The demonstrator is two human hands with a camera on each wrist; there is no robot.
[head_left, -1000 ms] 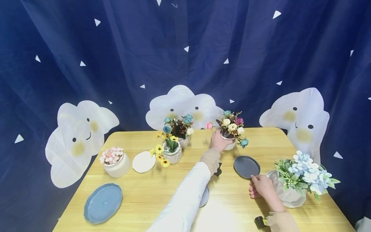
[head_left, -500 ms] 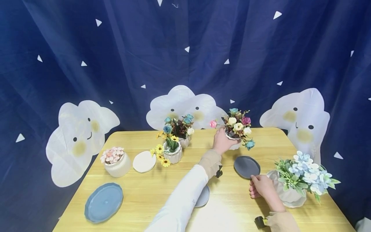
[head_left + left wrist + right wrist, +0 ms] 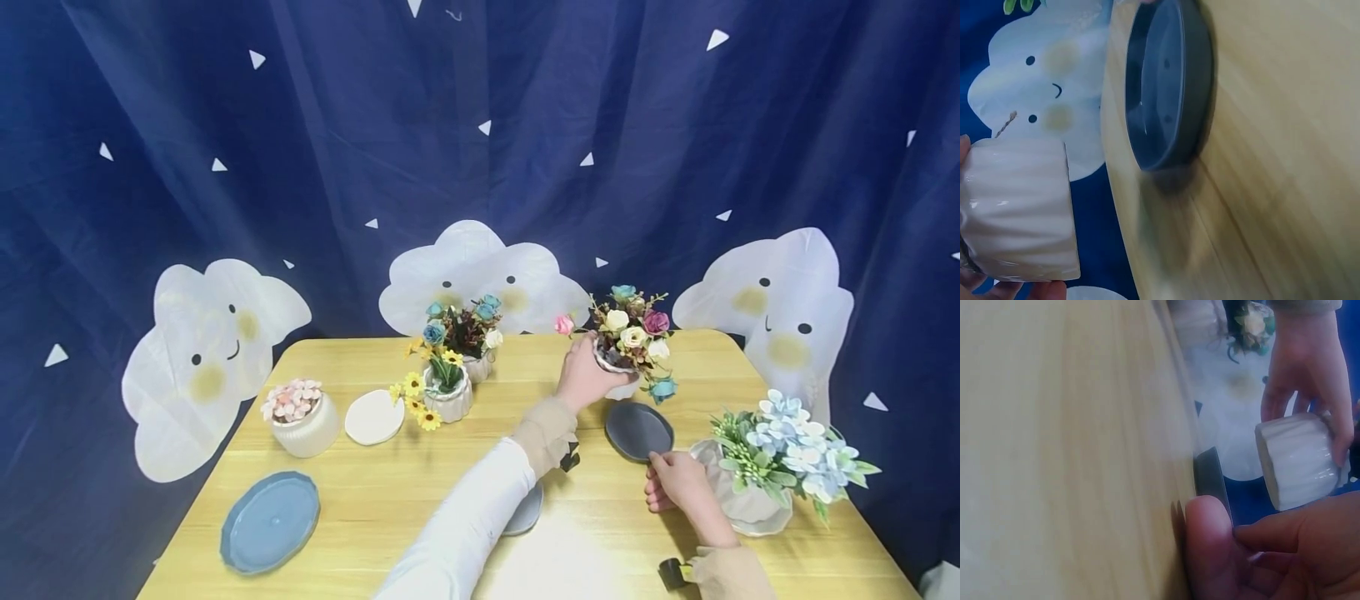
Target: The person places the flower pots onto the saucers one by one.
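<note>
My left hand (image 3: pixel 587 377) grips a white ceramic flowerpot (image 3: pixel 622 390) by its rim and side. Cream, purple, teal and pink artificial roses (image 3: pixel 633 333) fill it. In the left wrist view the pot (image 3: pixel 1019 212) hangs clear of the table, its base above the level of the dark grey saucer (image 3: pixel 1175 87). From the head, it is right behind that saucer (image 3: pixel 640 433). My right hand (image 3: pixel 681 482) pinches the saucer's near edge between thumb and finger. The right wrist view shows the thumb (image 3: pixel 1209 528) at the saucer's rim, with the left hand (image 3: pixel 1310 362) around the pot beyond.
A white pot of blue hydrangeas (image 3: pixel 750 500) stands close beside my right hand. Further left are pots with yellow daisies (image 3: pixel 447 404), teal roses (image 3: pixel 480 367) and pink blossoms (image 3: pixel 307 429). A white saucer (image 3: pixel 373 418), a blue plate (image 3: pixel 270 523) and a grey saucer (image 3: pixel 527 512) lie on the table.
My left hand has carried the rose pot to the right and slightly nearer, up to the dark saucer's far edge. The right hand and saucer have stayed put.
</note>
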